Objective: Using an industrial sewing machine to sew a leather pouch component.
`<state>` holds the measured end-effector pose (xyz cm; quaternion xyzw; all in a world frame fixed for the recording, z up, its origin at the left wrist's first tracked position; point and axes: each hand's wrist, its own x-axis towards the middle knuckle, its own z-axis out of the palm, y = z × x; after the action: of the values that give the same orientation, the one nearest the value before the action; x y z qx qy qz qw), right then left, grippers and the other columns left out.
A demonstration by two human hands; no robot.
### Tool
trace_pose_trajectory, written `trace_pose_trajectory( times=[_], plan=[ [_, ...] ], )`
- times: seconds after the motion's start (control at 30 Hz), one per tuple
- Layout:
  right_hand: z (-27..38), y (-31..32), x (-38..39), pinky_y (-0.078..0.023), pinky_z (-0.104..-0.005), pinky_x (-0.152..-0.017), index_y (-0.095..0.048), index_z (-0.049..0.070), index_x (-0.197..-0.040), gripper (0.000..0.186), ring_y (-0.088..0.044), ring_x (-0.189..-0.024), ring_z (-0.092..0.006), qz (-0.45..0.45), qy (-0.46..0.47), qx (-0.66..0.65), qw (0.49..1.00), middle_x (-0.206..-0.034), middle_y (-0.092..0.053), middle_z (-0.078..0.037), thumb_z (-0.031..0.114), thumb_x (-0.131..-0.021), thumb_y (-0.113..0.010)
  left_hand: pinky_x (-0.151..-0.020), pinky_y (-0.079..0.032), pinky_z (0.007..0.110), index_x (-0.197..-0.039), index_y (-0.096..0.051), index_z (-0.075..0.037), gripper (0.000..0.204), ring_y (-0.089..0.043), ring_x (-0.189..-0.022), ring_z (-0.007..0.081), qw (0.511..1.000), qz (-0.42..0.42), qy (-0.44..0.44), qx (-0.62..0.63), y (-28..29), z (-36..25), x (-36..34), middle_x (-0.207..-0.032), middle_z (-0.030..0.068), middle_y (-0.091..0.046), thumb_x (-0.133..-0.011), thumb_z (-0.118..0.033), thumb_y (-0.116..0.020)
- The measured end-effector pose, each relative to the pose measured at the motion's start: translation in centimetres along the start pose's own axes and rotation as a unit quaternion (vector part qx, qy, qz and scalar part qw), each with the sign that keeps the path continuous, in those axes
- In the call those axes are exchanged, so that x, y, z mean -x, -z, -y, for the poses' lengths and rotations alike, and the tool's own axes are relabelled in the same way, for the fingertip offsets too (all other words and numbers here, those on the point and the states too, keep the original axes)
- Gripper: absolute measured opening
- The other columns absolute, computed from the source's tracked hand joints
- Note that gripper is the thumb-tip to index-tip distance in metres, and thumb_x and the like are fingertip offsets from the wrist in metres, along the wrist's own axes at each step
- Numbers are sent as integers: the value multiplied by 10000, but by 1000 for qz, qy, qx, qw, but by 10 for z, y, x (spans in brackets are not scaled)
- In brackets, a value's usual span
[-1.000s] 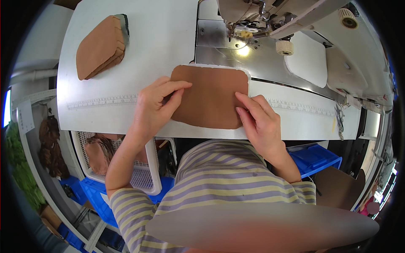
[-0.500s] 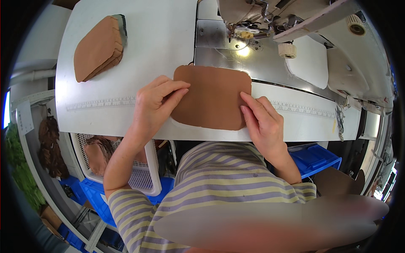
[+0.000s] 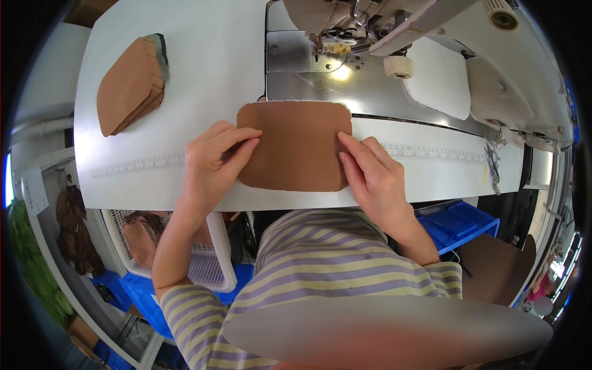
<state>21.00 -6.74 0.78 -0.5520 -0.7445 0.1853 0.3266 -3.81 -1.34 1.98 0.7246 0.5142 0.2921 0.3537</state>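
The brown piece (image 3: pixel 293 148), a flat sheet with rounded corners, lies at the near side of the white table (image 3: pixel 191 80), just in front of the metal plate (image 3: pixel 296 86) of the sewing machine (image 3: pixel 518 86). The left hand (image 3: pixel 213 157) has its thumb and forefinger drawn close together in what looks like a pinch on the left side of the sheet. The right hand (image 3: pixel 376 172) sets its forefinger and thumb tips on the right edge, slightly apart; whether they grip there or only press, I cannot tell. To handle it well, I would keep both hands level and pull evenly, so that the surface neither ripples nor skews, with fingertips light enough to leave no crease and the far edge lined up with the pale layer peeping out beneath. Compared with half a second ago, the table, machine and brown stack (image 3: pixel 129 86) all sit further left in view, mostly as if the head has turned; the sheet shifts along with them, and both hands keep their places at its sides. A pale strip then visible below its near-left corner now shows mainly along the far edge.
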Motion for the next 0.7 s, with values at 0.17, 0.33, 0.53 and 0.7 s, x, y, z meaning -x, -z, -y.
trace_pose_trajectory(
  times=[0.17,0.33,0.53,0.7],
  plan=[
    [1,0,0,-490,-342,-506,-617,-11,-1119,283,-596,-581,-247,-2,-1,2,1000,-849,-578,-97,2,-839,-656,-605,-423,220,-957,-708,4,138,-550,-687,101,1000,-1,5,7,0,-2,-1,-774,49,-604,-825,32,-677],
    [1,0,0,-489,-343,-510,-620,-7,-1126,291,-594,-584,-242,10,-13,6,1000,-839,-573,-94,4,-838,-658,-609,-436,221,-988,-709,0,150,-560,-686,102,1000,15,7,-1,4,-4,-1,-781,57,-611,-842,5,-672],
    [1,0,1,-478,-336,-513,-635,4,-1130,284,-584,-580,-235,18,-32,4,999,-828,-568,-93,8,-847,-659,-619,-472,236,-1005,-710,-4,173,-584,-682,111,1000,3,13,-22,5,-3,2,-793,69,-634,-844,20,-652],
    [2,0,0,-468,-336,-515,-640,-3,-1124,271,-579,-578,-225,16,-33,-4,999,-821,-570,-93,5,-854,-657,-558,-444,305,-957,-716,-51,141,-560,-591,191,999,-22,0,-24,4,4,3,-730,74,-597,-830,-38,-658]
  ],
)
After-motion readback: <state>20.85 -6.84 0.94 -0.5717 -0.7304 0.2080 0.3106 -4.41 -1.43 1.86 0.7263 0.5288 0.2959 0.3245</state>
